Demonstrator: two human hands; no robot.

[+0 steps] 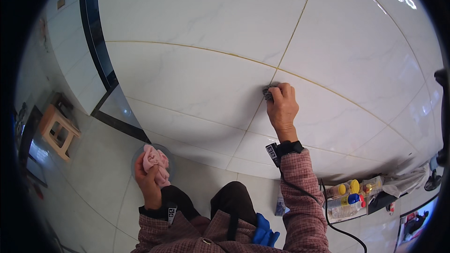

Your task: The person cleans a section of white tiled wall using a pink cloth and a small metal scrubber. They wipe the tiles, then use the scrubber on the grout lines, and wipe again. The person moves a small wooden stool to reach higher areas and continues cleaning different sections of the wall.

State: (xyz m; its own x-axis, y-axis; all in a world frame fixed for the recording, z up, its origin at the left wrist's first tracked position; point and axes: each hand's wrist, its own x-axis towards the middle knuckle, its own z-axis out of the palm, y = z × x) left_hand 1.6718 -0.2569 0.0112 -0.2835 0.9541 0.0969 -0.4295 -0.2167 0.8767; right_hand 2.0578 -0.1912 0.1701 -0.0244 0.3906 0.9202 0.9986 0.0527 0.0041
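My right hand (283, 107) grips a dark steel wool scrubber (268, 92) and presses it to the white tiled wall (197, 73). The scrubber rests on an upright grout line, just below where it crosses a yellowish level line. Down at the left, my left hand (149, 179) holds a crumpled pink cloth (154, 161). Behind the cloth, a clear round basin (136, 157) stands on the floor, mostly hidden by the hand and cloth.
Bottles and jars with coloured caps (346, 200) sit on a low shelf at the right. A plastic stool (59, 131) stands at the left beyond a dark-framed doorway (95, 35). A black cable (330, 218) trails from my right wrist. A lit screen (416, 223) shows at lower right.
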